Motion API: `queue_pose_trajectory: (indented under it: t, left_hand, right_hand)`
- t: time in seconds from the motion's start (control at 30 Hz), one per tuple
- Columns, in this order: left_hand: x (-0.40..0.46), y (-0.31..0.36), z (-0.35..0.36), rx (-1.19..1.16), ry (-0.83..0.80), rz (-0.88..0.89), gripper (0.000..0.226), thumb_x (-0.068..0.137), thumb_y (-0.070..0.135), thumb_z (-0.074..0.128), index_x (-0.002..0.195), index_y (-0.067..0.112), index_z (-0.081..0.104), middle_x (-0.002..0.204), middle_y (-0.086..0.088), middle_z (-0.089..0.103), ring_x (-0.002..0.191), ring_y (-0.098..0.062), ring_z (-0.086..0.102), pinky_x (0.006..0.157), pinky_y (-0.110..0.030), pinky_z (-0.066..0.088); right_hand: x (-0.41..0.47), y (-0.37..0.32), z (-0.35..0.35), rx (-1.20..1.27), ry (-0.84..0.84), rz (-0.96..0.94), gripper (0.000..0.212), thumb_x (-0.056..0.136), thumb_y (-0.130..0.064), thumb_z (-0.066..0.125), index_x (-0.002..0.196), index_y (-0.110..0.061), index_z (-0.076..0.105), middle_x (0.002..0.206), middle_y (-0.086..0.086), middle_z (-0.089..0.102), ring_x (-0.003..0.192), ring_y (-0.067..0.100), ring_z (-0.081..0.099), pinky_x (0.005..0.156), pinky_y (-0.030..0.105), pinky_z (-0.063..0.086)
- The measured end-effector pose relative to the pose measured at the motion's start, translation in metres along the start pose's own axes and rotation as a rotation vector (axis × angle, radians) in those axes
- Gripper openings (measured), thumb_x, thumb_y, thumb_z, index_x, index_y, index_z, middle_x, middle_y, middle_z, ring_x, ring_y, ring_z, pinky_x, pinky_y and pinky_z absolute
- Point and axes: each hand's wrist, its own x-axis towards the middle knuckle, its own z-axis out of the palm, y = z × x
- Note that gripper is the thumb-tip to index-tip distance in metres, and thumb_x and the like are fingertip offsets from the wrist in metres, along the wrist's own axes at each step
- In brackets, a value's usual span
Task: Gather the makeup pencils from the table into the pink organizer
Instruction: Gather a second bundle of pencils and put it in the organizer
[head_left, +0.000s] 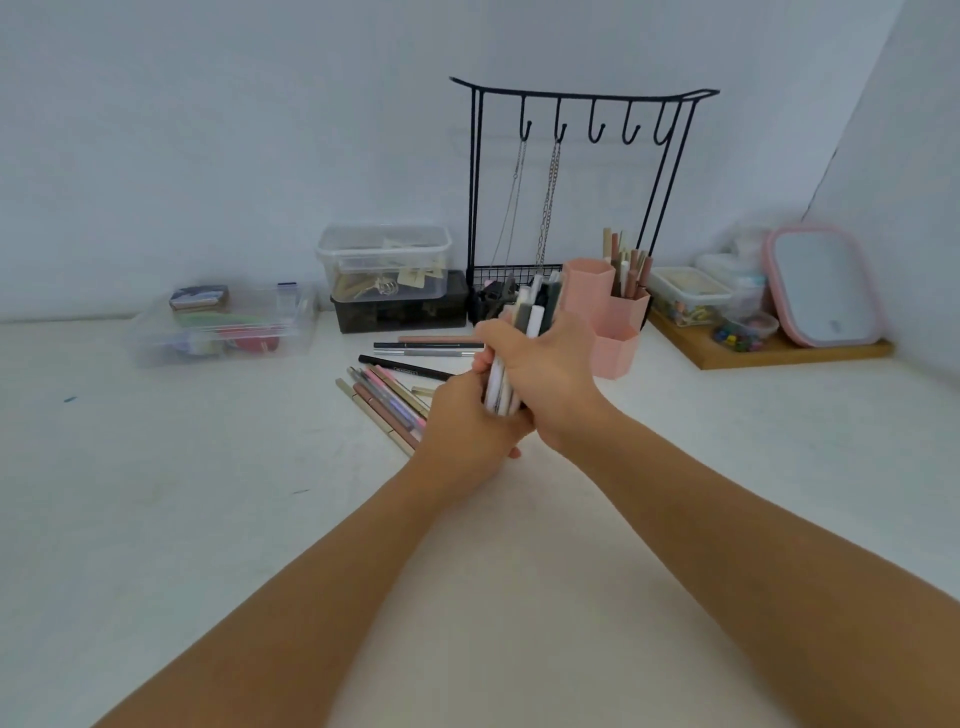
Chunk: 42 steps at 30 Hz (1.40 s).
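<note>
My right hand (540, 374) grips an upright bundle of makeup pencils (535, 306), white, grey and dark, held above the table. My left hand (467, 421) closes around the bundle's lower end. Several more pencils (387, 400) lie fanned on the white table just left of my hands, and a few others (426, 346) lie flat behind them. The pink organizer (615, 322), made of hexagonal cups, stands right behind my right hand; its back cup holds several pencils (626, 262).
A black wire jewelry stand (571, 182) with chains stands behind the organizer. Clear and dark boxes (389, 280) sit to its left, a flat clear box (223, 327) farther left. A wooden tray (769, 351) with small containers and a pink mirror (826, 286) is at the right.
</note>
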Motion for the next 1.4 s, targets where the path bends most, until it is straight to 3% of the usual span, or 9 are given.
queue_pose_trajectory:
  t: [0.07, 0.13, 0.33, 0.53, 0.63, 0.8, 1.2, 1.33, 1.4]
  left_hand:
    - [-0.007, -0.004, 0.001, 0.018, -0.048, 0.105, 0.043, 0.077, 0.034, 0.087, 0.112, 0.031, 0.061, 0.095, 0.016, 0.069, 0.081, 0.002, 0.07, 0.068, -0.011, 0.054]
    - [-0.01, -0.005, -0.003, 0.009, -0.011, 0.138, 0.058, 0.074, 0.039, 0.089, 0.123, 0.028, 0.059, 0.103, 0.013, 0.069, 0.093, 0.001, 0.067, 0.077, -0.014, 0.054]
    - [-0.007, -0.004, -0.011, -0.025, 0.187, 0.228, 0.024, 0.086, 0.017, 0.079, 0.106, 0.017, 0.066, 0.086, 0.002, 0.072, 0.078, 0.0, 0.065, 0.071, -0.011, 0.05]
    - [-0.003, -0.009, -0.009, -0.017, 0.234, 0.283, 0.015, 0.087, 0.011, 0.076, 0.098, 0.019, 0.069, 0.08, 0.008, 0.069, 0.075, 0.002, 0.063, 0.061, -0.008, 0.045]
    - [0.001, -0.012, -0.011, -0.017, 0.242, 0.285, 0.016, 0.087, 0.01, 0.076, 0.095, 0.021, 0.068, 0.078, 0.01, 0.068, 0.074, 0.002, 0.063, 0.06, -0.009, 0.045]
    - [0.006, -0.016, -0.013, -0.033, 0.256, 0.27, 0.017, 0.088, 0.008, 0.075, 0.092, 0.023, 0.068, 0.078, 0.009, 0.068, 0.074, -0.003, 0.064, 0.06, -0.012, 0.048]
    - [0.006, -0.017, -0.013, 0.01, 0.274, 0.336, 0.019, 0.087, 0.007, 0.075, 0.088, 0.025, 0.069, 0.074, 0.012, 0.067, 0.074, -0.007, 0.065, 0.057, -0.015, 0.048]
    - [0.005, -0.016, -0.013, -0.002, 0.285, 0.335, 0.019, 0.087, 0.006, 0.074, 0.089, 0.024, 0.069, 0.074, 0.011, 0.067, 0.073, -0.008, 0.065, 0.056, -0.015, 0.047]
    - [0.005, -0.016, -0.013, -0.007, 0.287, 0.335, 0.019, 0.087, 0.005, 0.074, 0.089, 0.024, 0.069, 0.073, 0.011, 0.067, 0.073, -0.008, 0.065, 0.056, -0.015, 0.047]
  right_hand:
    - [0.006, -0.002, -0.024, -0.006, 0.088, -0.029, 0.023, 0.076, -0.011, 0.07, 0.057, -0.023, 0.067, 0.053, 0.001, 0.067, 0.057, 0.024, 0.072, 0.062, 0.036, 0.064]
    - [0.014, -0.003, -0.052, -0.021, 0.16, -0.105, 0.029, 0.075, -0.005, 0.067, 0.053, -0.023, 0.062, 0.051, -0.005, 0.062, 0.052, 0.015, 0.065, 0.059, 0.029, 0.061]
    - [0.011, 0.03, -0.094, -0.08, 0.186, -0.104, 0.022, 0.081, -0.004, 0.072, 0.067, -0.015, 0.059, 0.066, 0.009, 0.061, 0.053, 0.015, 0.062, 0.056, 0.024, 0.057]
    - [0.066, -0.006, -0.087, 0.012, 0.303, -0.111, 0.016, 0.078, -0.008, 0.075, 0.075, -0.014, 0.061, 0.066, 0.007, 0.068, 0.061, 0.021, 0.068, 0.066, 0.042, 0.063]
    - [0.115, -0.046, -0.085, 0.205, 0.3, -0.192, 0.021, 0.076, -0.003, 0.075, 0.075, -0.015, 0.058, 0.055, 0.0, 0.065, 0.052, 0.018, 0.065, 0.064, 0.039, 0.063]
    - [0.171, -0.063, -0.077, 0.214, 0.343, -0.205, 0.019, 0.08, -0.001, 0.072, 0.078, -0.011, 0.056, 0.061, 0.006, 0.064, 0.05, 0.016, 0.063, 0.062, 0.036, 0.062]
    - [0.192, -0.041, -0.063, -0.097, 0.202, -0.2, 0.017, 0.08, -0.001, 0.074, 0.081, -0.007, 0.058, 0.067, 0.01, 0.063, 0.05, 0.018, 0.063, 0.059, 0.037, 0.062]
    - [0.191, -0.027, -0.056, -0.477, 0.127, -0.121, 0.024, 0.076, -0.015, 0.079, 0.081, -0.009, 0.057, 0.076, 0.011, 0.063, 0.06, 0.02, 0.062, 0.064, 0.04, 0.06]
    - [0.189, -0.021, -0.054, -0.594, 0.129, -0.128, 0.029, 0.074, -0.02, 0.078, 0.072, -0.014, 0.05, 0.072, 0.006, 0.058, 0.056, 0.018, 0.055, 0.051, 0.03, 0.051]
